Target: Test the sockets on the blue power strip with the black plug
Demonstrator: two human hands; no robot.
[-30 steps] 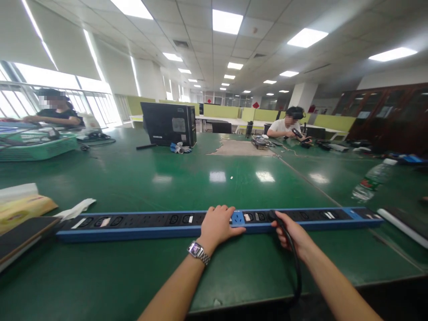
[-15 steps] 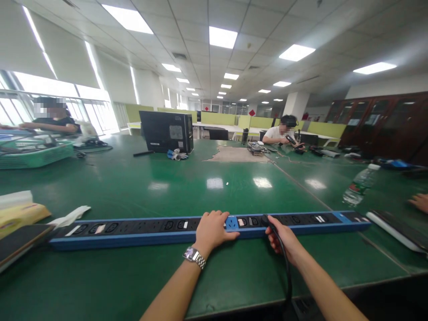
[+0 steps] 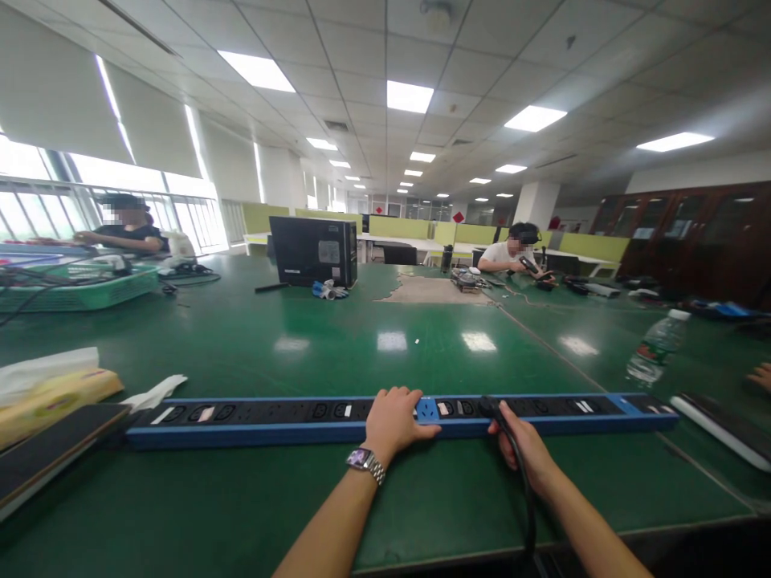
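A long blue-and-black power strip (image 3: pixel 274 432) lies across the green table in front of me. My left hand (image 3: pixel 394 421) grips it near the middle, fingers over the far edge and thumb along the near side, just left of a blue socket (image 3: pixel 427 411). To the right, my right hand (image 3: pixel 524 445) is closed on a black plug (image 3: pixel 489 406), which sits at the strip's socket face. Whether the plug is fully seated I cannot tell. Its black cable (image 3: pixel 526 490) runs down past my right hand and over the table's near edge.
A tissue pack (image 3: pixel 66 401) and a dark flat case (image 3: pixel 60 449) lie at the left. A water bottle (image 3: pixel 656 349) and another dark flat object (image 3: pixel 723 429) are at the right. Farther back stand a black computer case (image 3: pixel 313 250), gloves (image 3: pixel 329 291) and a green basket (image 3: pixel 102 291). Two people sit beyond.
The view has tilted up and turned slightly left, so everything sits lower and farther right. Both hands keep their places on the strip and the plug.
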